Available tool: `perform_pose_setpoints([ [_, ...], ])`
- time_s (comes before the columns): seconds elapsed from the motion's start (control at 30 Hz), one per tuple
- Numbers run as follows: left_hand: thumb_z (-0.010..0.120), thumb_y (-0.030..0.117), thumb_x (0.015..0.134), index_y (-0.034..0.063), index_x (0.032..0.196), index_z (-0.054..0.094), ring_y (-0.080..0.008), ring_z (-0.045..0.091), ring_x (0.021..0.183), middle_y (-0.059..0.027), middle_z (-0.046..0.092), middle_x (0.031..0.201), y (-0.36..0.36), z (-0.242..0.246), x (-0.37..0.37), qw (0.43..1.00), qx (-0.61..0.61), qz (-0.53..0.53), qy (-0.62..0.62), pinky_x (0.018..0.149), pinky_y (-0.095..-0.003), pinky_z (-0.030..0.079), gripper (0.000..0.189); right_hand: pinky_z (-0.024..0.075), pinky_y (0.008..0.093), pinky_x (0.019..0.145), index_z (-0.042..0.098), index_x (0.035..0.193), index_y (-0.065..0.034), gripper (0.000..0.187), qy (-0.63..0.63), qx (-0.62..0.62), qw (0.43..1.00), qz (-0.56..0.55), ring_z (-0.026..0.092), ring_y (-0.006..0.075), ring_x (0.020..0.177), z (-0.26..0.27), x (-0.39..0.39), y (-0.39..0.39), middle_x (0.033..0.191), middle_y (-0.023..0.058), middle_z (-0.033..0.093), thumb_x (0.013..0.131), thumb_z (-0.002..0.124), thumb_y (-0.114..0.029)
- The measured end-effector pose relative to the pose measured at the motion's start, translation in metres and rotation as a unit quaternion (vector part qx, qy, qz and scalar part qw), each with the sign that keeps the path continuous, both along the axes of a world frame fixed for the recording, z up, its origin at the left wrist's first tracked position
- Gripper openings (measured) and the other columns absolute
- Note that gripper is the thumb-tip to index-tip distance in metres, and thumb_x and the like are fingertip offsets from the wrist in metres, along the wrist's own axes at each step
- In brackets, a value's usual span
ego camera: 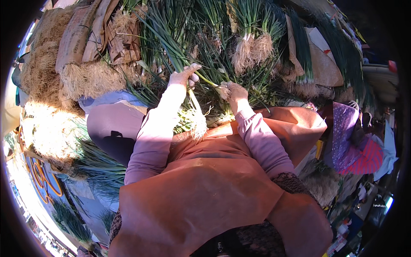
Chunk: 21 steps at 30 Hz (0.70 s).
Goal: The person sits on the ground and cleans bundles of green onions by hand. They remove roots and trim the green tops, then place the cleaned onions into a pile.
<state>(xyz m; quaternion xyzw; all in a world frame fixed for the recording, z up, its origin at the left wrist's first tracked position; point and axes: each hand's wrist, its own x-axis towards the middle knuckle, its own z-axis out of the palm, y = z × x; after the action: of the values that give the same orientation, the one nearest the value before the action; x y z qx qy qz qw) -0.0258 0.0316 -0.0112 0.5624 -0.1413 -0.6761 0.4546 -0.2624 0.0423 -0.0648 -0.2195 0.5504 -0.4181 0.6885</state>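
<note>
My left hand (186, 76) is closed around the stalks of a small bunch of green onions (173, 57), whose leaves reach up and to the left. One pale stalk with a tangle of roots (198, 124) hangs below that hand, above the brown apron (212, 192). My right hand (235, 91) pinches the root end of another green onion stalk (207, 80), which runs from the left hand to the right. Loose green leaves and trimmings lie under and between the two hands.
Bundles of green onions with thick roots (253, 51) lie beyond the hands. Root bundles wrapped in brown paper (75, 38) are at the upper left, with a sunlit root heap (51, 131) below. More wrapped bundles (324, 57) and a person in purple dotted cloth (345, 135) are at the right.
</note>
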Motion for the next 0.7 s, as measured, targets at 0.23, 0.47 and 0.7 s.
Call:
perform_pose_setpoints([
  [0.23,0.073,0.036,0.09,0.0086,0.097,0.076,-0.0055,0.054,0.058,0.002,0.066,0.074,-0.031,0.052,0.047,0.991,-0.121,0.037,-0.037,0.055,-0.022,0.041,0.029,0.0581,0.0362,0.061,0.066,0.114,-0.0044,0.049,0.234,0.185,0.852,0.431,0.071,0.0275,0.067,0.033,0.01,-0.004,0.078,0.0133,0.072,0.095,0.06,-0.049],
  [0.47,0.075,0.041,0.087,0.0126,0.072,0.053,-0.0157,0.059,0.062,-0.0095,0.068,0.083,-0.027,0.01,0.006,0.972,-0.005,0.027,0.233,0.049,-0.0288,0.047,0.039,0.0534,0.042,0.081,0.068,0.11,-0.0067,0.038,0.659,-0.223,0.695,0.183,0.07,0.0346,0.09,0.129,0.021,-0.109,0.097,0.0178,0.072,0.091,0.064,-0.039],
  [0.7,0.068,0.047,0.092,0.0103,0.105,0.068,-0.0078,0.057,0.067,-0.0051,0.071,0.105,-0.032,-0.006,-0.008,0.988,-0.009,-0.028,0.152,0.056,-0.0224,0.047,0.039,0.054,0.0412,0.076,0.067,0.097,-0.0008,0.035,0.694,-0.132,0.689,0.16,0.071,0.0331,0.085,0.119,0.01,-0.153,0.089,0.0166,0.072,0.081,0.073,-0.032],
])
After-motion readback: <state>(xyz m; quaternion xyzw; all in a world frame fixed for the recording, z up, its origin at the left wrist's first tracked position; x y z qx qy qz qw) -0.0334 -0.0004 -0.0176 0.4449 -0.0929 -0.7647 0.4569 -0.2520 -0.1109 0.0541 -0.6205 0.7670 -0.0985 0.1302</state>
